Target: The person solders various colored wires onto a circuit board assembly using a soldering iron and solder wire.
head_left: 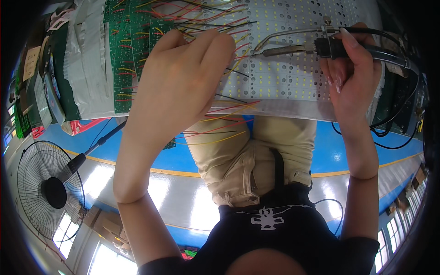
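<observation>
My right hand [355,68] is closed around a soldering iron [293,49]. A thin curved metal tube [288,33] is clamped alongside it, its end close to the iron's tip. That tip is low over a pale LED panel [305,75] dotted with small yellow chips and holes, beside the end of a red wire [241,57]. Left of the tip, my left hand [178,85] is curled over the wires, its fingertips hidden beneath; what they hold cannot be seen. Green circuit boards [123,87] with red, yellow and black wires lie behind and left of it.
Grey-white wrapping [89,68] covers the work surface left of the boards. Black cables [398,112] hang at the right edge. Loose wires [229,123] overhang the front edge above my lap. A standing fan [52,192] is at the lower left, above a blue and grey floor.
</observation>
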Demonstrator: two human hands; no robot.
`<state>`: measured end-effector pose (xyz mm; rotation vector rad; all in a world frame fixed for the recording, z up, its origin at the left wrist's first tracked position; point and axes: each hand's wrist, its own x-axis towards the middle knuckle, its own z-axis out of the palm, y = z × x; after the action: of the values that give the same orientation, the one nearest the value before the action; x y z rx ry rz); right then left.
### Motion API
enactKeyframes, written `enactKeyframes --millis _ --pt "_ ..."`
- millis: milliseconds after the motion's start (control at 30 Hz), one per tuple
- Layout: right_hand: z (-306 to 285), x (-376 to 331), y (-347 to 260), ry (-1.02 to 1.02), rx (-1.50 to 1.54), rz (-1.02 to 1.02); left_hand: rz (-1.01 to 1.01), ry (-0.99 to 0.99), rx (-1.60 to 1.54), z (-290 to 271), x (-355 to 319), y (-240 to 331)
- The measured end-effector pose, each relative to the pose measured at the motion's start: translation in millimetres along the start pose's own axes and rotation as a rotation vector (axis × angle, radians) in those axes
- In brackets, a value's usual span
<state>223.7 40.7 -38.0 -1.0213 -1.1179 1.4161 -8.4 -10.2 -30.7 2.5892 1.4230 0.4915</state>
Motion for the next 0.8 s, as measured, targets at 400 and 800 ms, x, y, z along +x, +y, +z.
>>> enactKeyframes --millis 400,800 --pt "-3.5 0.3 2.5 -0.020 0.015 -0.006 0.004 -0.070 0.020 -4.7 3.1 1.0" --pt "-1.5 0.9 1.9 -0.014 0.027 -0.008 0.000 -0.050 0.016 -2.9 4.1 3.0"
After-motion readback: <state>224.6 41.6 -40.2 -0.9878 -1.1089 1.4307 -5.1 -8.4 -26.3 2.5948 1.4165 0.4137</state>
